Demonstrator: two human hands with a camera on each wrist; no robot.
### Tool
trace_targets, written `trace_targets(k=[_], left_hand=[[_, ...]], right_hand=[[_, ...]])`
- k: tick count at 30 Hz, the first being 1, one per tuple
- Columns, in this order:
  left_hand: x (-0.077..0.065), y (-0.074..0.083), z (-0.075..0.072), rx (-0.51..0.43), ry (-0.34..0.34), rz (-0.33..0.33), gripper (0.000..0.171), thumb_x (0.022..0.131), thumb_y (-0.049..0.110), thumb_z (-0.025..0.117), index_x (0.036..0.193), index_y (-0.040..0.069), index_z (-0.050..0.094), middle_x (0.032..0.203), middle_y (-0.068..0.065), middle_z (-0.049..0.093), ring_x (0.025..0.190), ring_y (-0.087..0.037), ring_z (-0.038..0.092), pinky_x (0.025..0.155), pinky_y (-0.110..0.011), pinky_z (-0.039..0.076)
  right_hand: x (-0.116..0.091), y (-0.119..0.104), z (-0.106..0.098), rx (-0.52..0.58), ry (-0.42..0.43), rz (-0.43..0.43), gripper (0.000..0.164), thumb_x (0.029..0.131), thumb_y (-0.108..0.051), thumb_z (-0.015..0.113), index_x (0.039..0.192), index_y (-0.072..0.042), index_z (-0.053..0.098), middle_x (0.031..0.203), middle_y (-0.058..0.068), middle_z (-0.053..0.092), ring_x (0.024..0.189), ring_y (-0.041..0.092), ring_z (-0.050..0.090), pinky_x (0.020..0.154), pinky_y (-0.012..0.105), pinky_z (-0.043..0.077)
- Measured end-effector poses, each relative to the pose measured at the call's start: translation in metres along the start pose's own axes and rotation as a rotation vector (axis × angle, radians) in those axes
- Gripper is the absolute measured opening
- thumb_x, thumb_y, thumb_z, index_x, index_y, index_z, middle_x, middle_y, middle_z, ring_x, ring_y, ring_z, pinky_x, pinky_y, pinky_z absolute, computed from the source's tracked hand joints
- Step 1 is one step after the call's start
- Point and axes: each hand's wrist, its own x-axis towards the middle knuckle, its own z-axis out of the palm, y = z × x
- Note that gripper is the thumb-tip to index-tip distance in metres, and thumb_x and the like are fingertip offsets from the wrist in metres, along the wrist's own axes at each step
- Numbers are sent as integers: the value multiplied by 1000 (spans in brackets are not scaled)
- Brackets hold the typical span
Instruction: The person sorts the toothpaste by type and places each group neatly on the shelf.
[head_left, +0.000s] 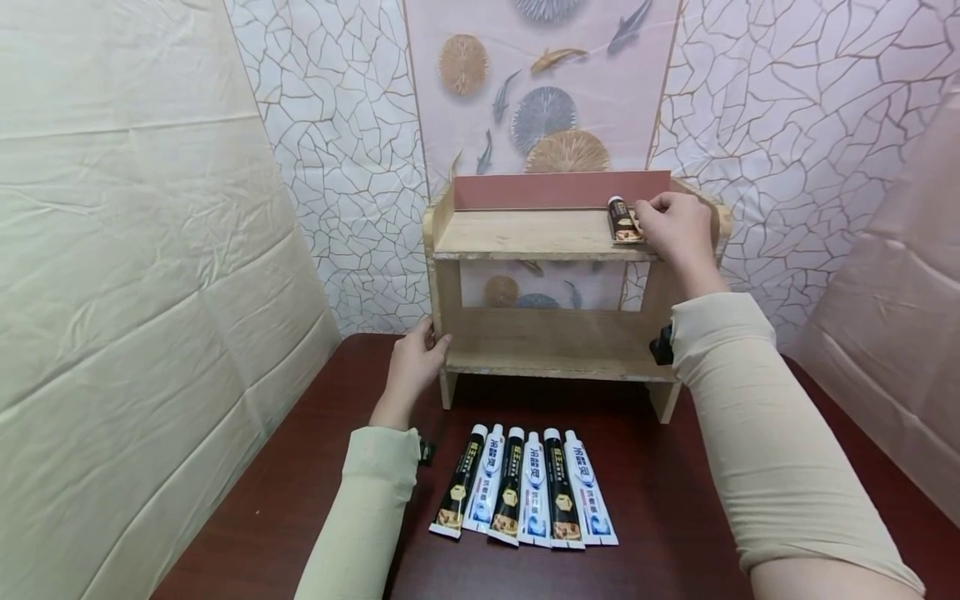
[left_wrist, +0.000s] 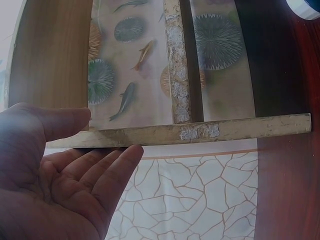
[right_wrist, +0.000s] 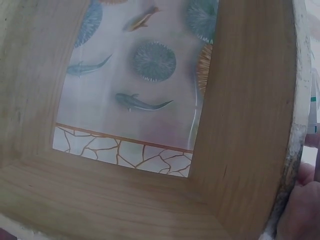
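A small two-tier wooden shelf (head_left: pixel 517 236) stands on the table. My left hand (head_left: pixel 415 360) holds its left side panel (left_wrist: pixel 150 134), thumb on the inner side and fingers along the outer side. On the top board's right end is a black toothpaste tube (head_left: pixel 622 218) with a white cap. My right hand (head_left: pixel 678 233) pinches at that tube's right edge with bent fingers; the hand hides whatever else lies under it. In the right wrist view only part of the right hand (right_wrist: pixel 299 215) shows at the edge.
In front of the shelf, black toothpaste tubes (head_left: pixel 510 492) and white toothpaste tubes (head_left: pixel 534 492) alternate in a row on the dark red table (head_left: pixel 300 500). A reddish strip (head_left: pixel 555 190) runs along the top tier's back. Patterned cloth (head_left: pixel 352 167) hangs behind.
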Motion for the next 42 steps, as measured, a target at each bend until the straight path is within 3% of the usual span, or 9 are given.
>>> trace_targets(k=[23, 32, 38, 42], left_hand=[[1, 0, -2, -13, 4, -15, 54, 102, 28, 61, 152, 13, 46, 143, -16, 56, 127, -32, 58, 96, -44, 53], [2, 3, 0, 1, -1, -14, 54, 101, 30, 61, 151, 14, 47, 142, -16, 57, 126, -31, 59, 100, -44, 50], [3, 3, -1, -3, -10, -17, 55, 102, 33, 61, 152, 14, 47, 143, -15, 57, 127, -30, 58, 101, -44, 50], [2, 0, 0, 0, -14, -20, 54, 102, 31, 62, 151, 14, 48, 142, -15, 57, 126, -30, 59, 100, -44, 50]], right_hand=[[-6, 1, 3, 13, 76, -75, 48, 98, -47, 48, 97, -6, 73, 94, 8, 69, 92, 23, 56, 76, 29, 39], [-10, 3, -1, 61, 145, -96, 53, 98, -53, 49, 92, -6, 74, 72, -7, 63, 83, 18, 55, 73, 25, 37], [-23, 4, 2, 223, 222, -96, 36, 98, -48, 54, 79, -21, 67, 66, -19, 56, 67, 7, 51, 68, 20, 36], [-39, 8, 10, 377, 297, -146, 26, 99, -36, 59, 78, -22, 66, 69, -14, 60, 64, 4, 52, 64, 19, 38]])
